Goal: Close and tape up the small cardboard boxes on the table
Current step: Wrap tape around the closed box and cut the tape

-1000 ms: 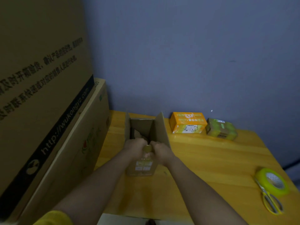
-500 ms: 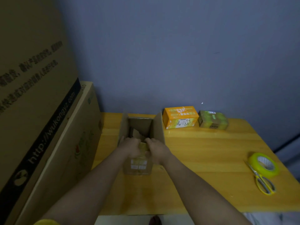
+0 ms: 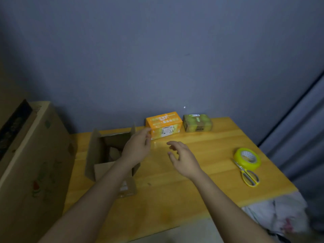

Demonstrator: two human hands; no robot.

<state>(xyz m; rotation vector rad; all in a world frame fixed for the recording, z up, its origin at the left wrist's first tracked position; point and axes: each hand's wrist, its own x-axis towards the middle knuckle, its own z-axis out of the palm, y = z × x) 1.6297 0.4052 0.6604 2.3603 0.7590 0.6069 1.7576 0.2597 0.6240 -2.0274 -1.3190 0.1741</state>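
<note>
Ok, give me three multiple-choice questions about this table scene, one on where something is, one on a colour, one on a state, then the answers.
1. Where do the scissors lie?
A. Inside the cardboard box
B. Right beside the roll of tape, on its near side
C. On top of the orange box

2. What colour is the roll of tape?
A. Yellow-green
B. Black
C. Red

3. What state is the cardboard box in?
A. Flaps shut and taped
B. Crushed flat
C. Open, side flaps standing up

Answers:
1. B: the scissors rest on the table against the near edge of the tape, far from the orange box at the wall.
2. A: its rim shows bright yellow-green.
3. C: both side flaps stand upright and the inside shows; both hands, left hand and right hand, are open and hold nothing.
</note>
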